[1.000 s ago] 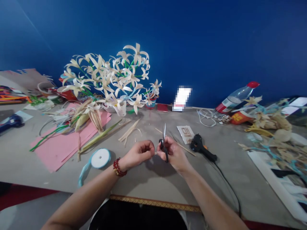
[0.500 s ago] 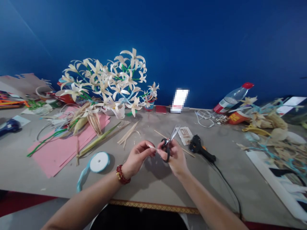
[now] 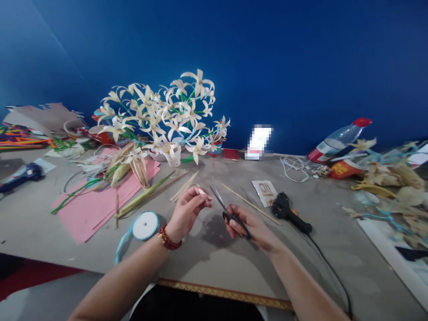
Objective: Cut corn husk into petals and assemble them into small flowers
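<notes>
My left hand [image 3: 187,213] pinches a small pale petal-like strip [image 3: 201,192] between thumb and fingertips, above the middle of the table. To its right my right hand [image 3: 249,226] is wrapped round the black handles of a pair of scissors [image 3: 220,199]. The scissor blades point up and left, toward the strip, and stand a little apart from it. A thin stick [image 3: 250,204] lies on the table just beyond my right hand. Left of my left wrist is a spool of light blue ribbon [image 3: 146,225], its loose end trailing toward the table's front edge.
A black glue gun [image 3: 290,214] with a cord lies at right, near a small white packet [image 3: 264,193]. Pale handmade flowers [image 3: 177,116] stand in cups at the back. Pink paper sheets [image 3: 76,223] with husks lie left. A bottle [image 3: 337,141] leans at the back right.
My right hand has moved away from the left and turned the scissors; their blades now point up-left toward the strip instead of up-right. The left hand still pinches the strip. The view shifted slightly left.
</notes>
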The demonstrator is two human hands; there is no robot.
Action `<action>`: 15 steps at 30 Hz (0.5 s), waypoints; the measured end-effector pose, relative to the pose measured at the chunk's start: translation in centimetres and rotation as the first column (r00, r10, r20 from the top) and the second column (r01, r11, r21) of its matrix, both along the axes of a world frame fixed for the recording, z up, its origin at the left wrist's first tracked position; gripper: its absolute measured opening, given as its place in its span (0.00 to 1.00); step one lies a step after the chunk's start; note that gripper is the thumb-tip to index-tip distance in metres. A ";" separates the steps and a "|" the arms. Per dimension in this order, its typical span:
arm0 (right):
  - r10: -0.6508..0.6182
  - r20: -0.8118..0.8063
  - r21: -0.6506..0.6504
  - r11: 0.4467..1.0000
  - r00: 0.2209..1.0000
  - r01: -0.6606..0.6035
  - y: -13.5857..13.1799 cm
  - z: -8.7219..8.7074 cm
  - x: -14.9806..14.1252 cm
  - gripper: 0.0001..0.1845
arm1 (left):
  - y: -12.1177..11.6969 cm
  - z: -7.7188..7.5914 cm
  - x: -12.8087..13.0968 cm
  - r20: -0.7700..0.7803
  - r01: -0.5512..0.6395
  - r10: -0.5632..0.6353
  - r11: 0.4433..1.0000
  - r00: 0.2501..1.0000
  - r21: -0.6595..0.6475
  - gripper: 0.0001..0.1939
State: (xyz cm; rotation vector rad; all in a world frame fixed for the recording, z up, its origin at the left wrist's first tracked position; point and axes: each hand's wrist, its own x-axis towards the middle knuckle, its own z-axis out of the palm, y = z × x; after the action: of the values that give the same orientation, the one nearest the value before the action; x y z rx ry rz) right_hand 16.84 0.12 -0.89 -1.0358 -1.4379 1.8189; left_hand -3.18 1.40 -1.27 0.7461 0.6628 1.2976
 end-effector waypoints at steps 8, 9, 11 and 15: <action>0.024 0.065 -0.022 1.000 0.998 -0.022 -0.1 0.2 -0.6 0.30 | 0.0 0.1 0.0 -0.015 0.005 -0.005 1.000 1.000 -0.002 0.07; 0.020 0.068 -0.025 1.000 0.997 -0.018 -0.1 0.3 -0.6 0.30 | 0.0 0.1 0.0 -0.016 0.006 -0.006 1.000 1.000 -0.004 0.07; 0.013 0.070 -0.035 0.999 0.997 -0.011 -0.1 0.2 -0.6 0.30 | 0.0 0.1 0.0 -0.020 0.006 -0.006 1.000 1.000 -0.016 0.08; 0.005 0.078 -0.022 1.000 0.997 -0.003 -0.1 -0.5 -0.3 0.28 | 0.0 0.1 -0.1 -0.032 0.009 -0.010 0.999 0.999 -0.045 0.09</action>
State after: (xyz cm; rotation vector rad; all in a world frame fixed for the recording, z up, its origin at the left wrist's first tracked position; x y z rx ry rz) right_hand 16.49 0.06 -1.39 -1.1271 -1.4699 1.8186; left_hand -3.30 1.41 -1.13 0.7338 0.7113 1.2604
